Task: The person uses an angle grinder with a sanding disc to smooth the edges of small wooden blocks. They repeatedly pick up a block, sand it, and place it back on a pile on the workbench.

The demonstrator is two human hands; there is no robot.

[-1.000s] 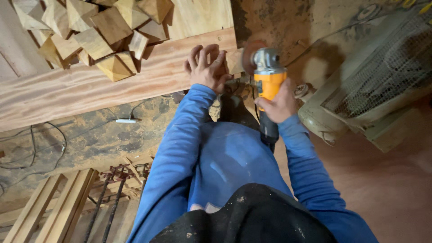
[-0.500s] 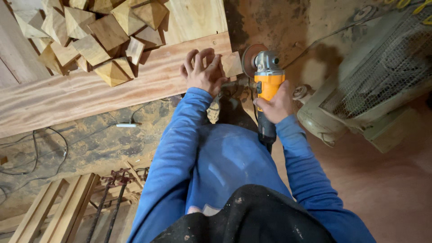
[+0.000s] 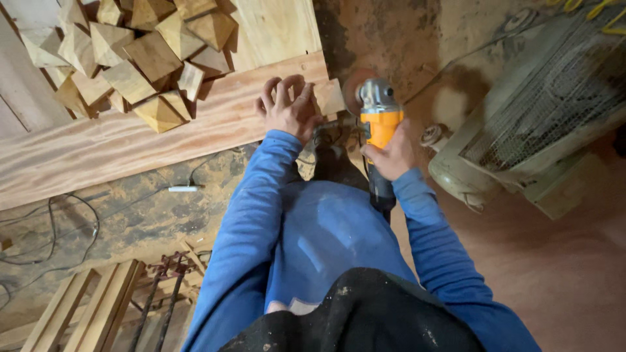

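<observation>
Nearest me, my right hand [image 3: 390, 156] wraps one orange angle grinder [image 3: 378, 140], fingers clenched round its body (disc blurred). Beyond, my left hand [image 3: 287, 107] presses one small wood block [image 3: 329, 98], fingers spread, mostly hiding it, at the tabletop [image 3: 130, 140] edge. Farther, pyramid blocks [image 3: 130, 62] pile uncountably, cropped.
</observation>
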